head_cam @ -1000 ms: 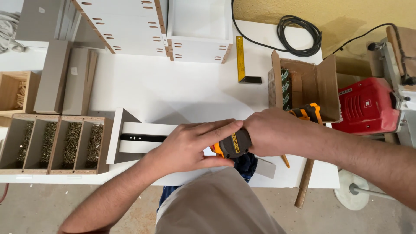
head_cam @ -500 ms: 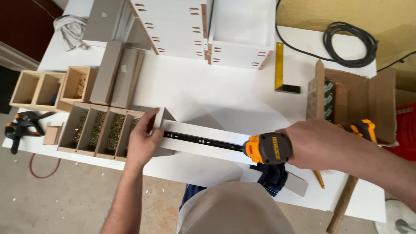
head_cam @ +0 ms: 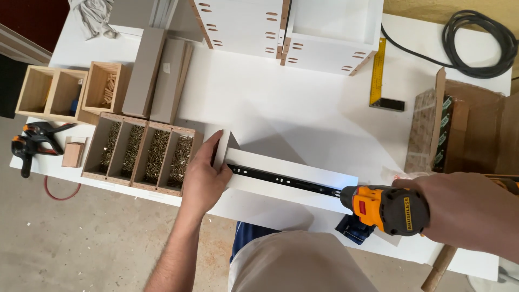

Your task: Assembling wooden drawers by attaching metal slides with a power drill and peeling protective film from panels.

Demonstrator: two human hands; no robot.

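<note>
From the head camera, looking down, my left hand lies flat with fingers pressed together against the left end of the white panel, thumb side up toward its corner, steadying it on the white table. The panel's long axis runs left to right, dipping slightly toward my right, and the black drawer slide lies along it. My right hand is wrapped tight around the orange and black drill, whose nose points left along that axis and meets the slide's right end. So the slide stretches between my hands, the drill hand nearer the end being worked. The drill's tip and any screw under it are too small to make out; my right fingers are hidden behind the drill body.
</note>
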